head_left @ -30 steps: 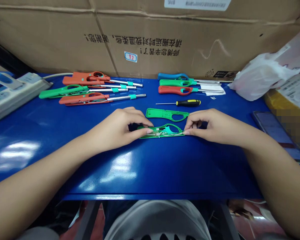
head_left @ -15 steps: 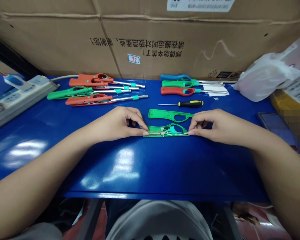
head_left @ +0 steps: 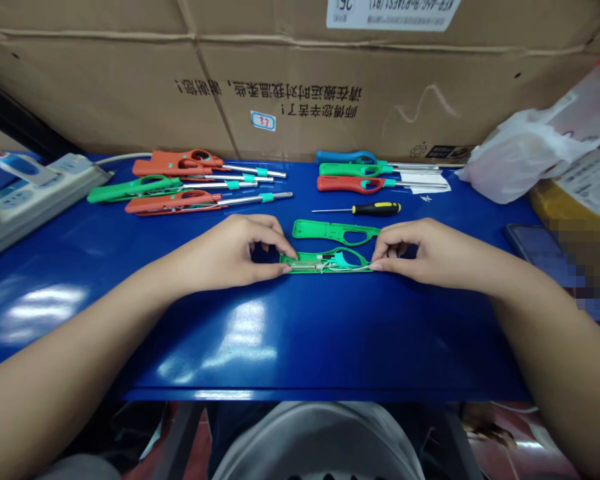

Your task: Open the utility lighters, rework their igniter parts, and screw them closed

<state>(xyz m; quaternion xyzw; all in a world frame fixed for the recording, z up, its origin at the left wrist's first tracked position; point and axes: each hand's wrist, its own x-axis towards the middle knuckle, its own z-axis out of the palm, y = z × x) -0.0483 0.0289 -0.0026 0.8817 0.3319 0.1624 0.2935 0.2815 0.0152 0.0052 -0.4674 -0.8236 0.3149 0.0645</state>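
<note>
A green lighter casing half lies on the blue table with its inner parts exposed: a clear tank, a teal trigger and a thin white wire. My left hand pinches its left end between thumb and fingers. At the right end, my right hand has thumb and fingertips closed on the end of the casing, where the white wire also runs. Just behind lies the other green casing half, its right tip close to my right fingers.
A black-and-yellow screwdriver lies behind the casing halves. Several lighters, including an orange one and a red one, lie farther back before a cardboard box. A power strip is left; a plastic bag and a phone are right.
The whole view has shifted slightly, so everything sits a little further left. Both hands keep their places at the ends of the lighter casing half.
</note>
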